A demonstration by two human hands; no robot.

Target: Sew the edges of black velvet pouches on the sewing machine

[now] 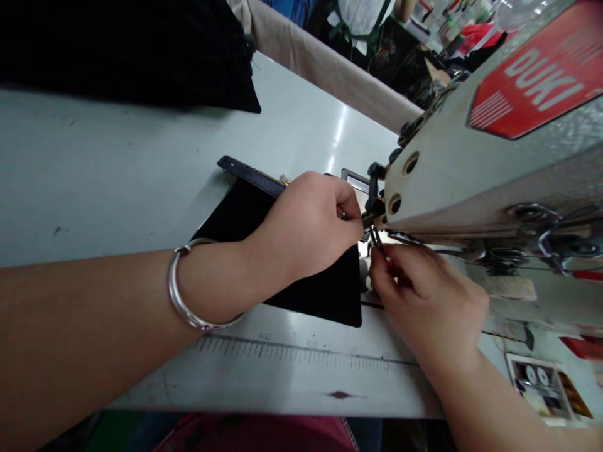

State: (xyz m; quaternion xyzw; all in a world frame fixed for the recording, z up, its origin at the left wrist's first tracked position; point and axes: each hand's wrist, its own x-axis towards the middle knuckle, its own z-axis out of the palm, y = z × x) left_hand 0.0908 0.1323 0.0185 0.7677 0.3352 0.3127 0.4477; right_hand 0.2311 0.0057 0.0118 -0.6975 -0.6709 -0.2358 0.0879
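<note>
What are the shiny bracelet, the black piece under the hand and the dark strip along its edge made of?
The bracelet looks like polished silvery metal: it catches bright highlights. The black piece is probably matte fabric, since it barely shines, though its weave is too dark to see. The dark strip has a pebbly grain, so maybe leather or imitation leather.

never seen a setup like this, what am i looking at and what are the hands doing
There's no robot here: one picture, from a camera on a person's head, looking down at their bare hands. At right is a sewing machine marked DUKI. On the pale table, with a ruler scale, lie a black pile and a flat black piece. The left hand, wrist in a bracelet, is over that piece; the right hand is beside it. Both reach the needle end; what they hold is unclear.
</note>
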